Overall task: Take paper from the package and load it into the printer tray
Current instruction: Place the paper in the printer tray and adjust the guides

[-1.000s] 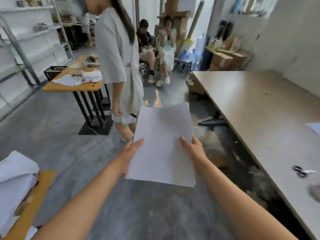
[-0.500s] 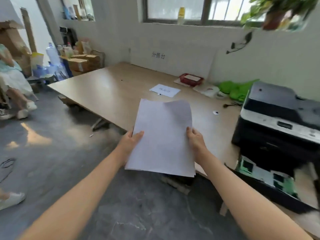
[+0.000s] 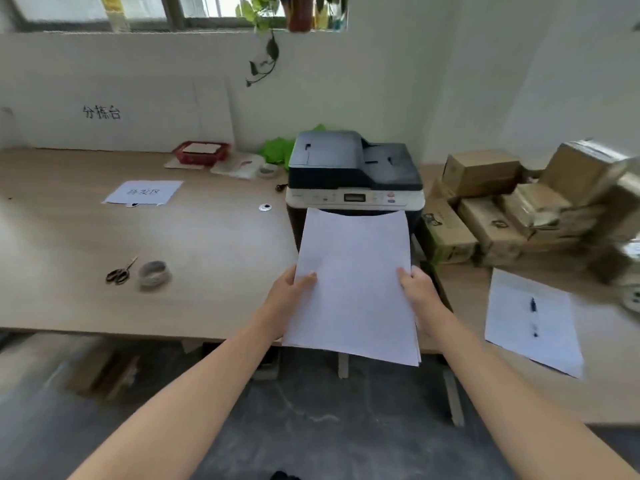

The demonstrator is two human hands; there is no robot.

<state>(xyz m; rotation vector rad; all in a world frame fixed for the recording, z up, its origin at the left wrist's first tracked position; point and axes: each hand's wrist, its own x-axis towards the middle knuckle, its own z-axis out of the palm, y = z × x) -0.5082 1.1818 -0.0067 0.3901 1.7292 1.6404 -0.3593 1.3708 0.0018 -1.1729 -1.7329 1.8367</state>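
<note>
I hold a thin stack of white paper (image 3: 353,282) in front of me with both hands. My left hand (image 3: 289,299) grips its left edge, thumb on top. My right hand (image 3: 417,292) grips its right edge the same way. Straight ahead, a dark grey and white printer (image 3: 353,171) stands on the wooden table (image 3: 207,258). The paper hides the printer's lower front, so the tray is out of sight. The paper's far edge lies just below the printer's control panel.
Scissors (image 3: 120,271) and a tape roll (image 3: 154,275) lie on the table to the left, with a labelled sheet (image 3: 143,192) and a red basket (image 3: 201,152) farther back. Cardboard boxes (image 3: 512,206) are stacked right of the printer. A sheet with a pen (image 3: 533,317) lies at right.
My view has swung right from the room and the people, along the table, until the printer is straight ahead. Both hands have kept the same hold on the paper.
</note>
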